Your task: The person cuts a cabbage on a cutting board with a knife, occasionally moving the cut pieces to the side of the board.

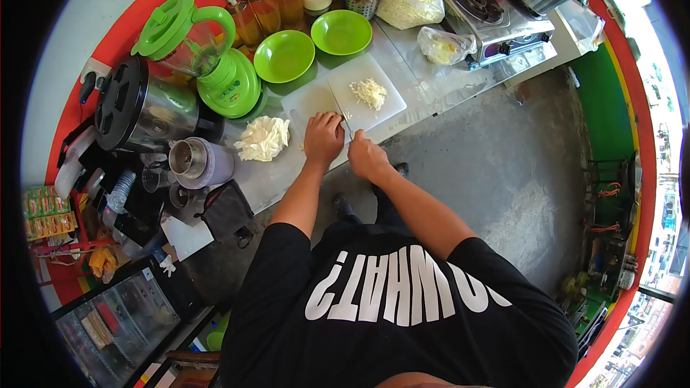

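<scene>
A white cutting board [390, 109] lies near the counter's front edge. My right hand [368, 156] is closed round the handle of a knife [341, 109], whose blade points away from me across the board. Just left of the blade, my left hand [323, 136] presses down with curled fingers; whatever is under them is hidden. Finely shredded cabbage [368, 93] is heaped on the board's right part, with a few shreds beside the blade. Left of the board sits a bunch of pale cabbage leaves [264, 138].
Two green plates [284, 56] [341, 32] stand behind the board. A green blender [228, 82], a steel pot [147, 108] and a flask [200, 162] crowd the left. Bags of shredded cabbage [411, 1] and a gas stove [496, 21] are at the right.
</scene>
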`<state>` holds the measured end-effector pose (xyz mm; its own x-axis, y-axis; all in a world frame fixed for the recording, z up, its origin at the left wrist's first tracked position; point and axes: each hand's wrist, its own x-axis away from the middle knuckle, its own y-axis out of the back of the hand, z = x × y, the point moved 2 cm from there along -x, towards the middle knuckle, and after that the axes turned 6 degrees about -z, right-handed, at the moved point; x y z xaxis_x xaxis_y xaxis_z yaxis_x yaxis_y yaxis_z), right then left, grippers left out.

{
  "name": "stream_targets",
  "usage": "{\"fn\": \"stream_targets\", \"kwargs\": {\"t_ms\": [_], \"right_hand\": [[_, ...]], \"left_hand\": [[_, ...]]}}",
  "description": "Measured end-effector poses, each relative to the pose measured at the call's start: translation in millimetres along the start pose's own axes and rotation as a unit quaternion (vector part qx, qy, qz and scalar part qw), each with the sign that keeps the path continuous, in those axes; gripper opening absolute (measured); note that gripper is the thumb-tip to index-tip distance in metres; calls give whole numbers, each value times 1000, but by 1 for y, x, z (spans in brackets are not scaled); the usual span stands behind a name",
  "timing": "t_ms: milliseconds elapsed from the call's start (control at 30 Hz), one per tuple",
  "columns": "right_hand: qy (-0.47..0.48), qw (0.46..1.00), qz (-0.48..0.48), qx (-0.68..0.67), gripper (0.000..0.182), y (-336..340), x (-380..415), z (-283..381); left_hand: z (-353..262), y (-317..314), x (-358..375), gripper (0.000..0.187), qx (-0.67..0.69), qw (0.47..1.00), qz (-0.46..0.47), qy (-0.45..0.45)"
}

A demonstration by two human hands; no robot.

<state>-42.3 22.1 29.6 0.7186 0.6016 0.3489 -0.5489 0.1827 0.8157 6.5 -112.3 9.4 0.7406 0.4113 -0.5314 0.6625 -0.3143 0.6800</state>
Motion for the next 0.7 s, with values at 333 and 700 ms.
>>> {"fn": "stream_targets", "kwargs": {"t_ms": [333,700], "right_hand": [[-14,1000,5,-3,29,0,-1,2],[-7,1000,-1,31,24,-5,9,4]], "left_hand": [[1,-3,3,16,-6,1000,-7,6],[1,-1,1,13,-40,999,-17,24]]}}
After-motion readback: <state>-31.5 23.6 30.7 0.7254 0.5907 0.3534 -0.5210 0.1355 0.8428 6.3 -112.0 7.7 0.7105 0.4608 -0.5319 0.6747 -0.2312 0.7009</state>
